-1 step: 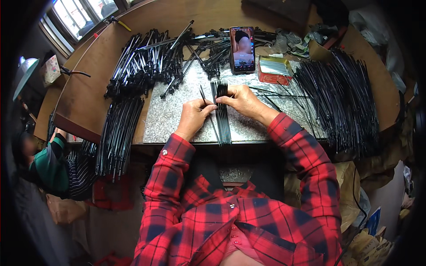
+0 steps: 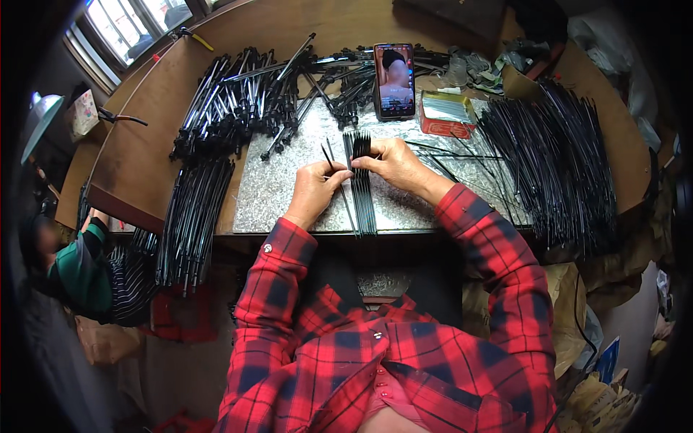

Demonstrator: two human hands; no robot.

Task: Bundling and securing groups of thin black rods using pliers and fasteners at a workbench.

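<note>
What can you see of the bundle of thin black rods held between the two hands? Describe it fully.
The bundle of thin black rods is a flat sheaf of slim, straight, dark sticks, glossy like plastic or coated metal. It lies lengthwise, pointing away from the person, on the speckled grey slab, its near end reaching the slab's front edge. The right hand grips it near the top; the left hand touches its side, with one loose rod angled beside it.

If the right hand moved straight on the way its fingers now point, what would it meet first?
The right hand points toward the person's left, across the bundle of thin black rods it grips. Just beyond lies the left hand, probably met first; depth is unclear.
</note>
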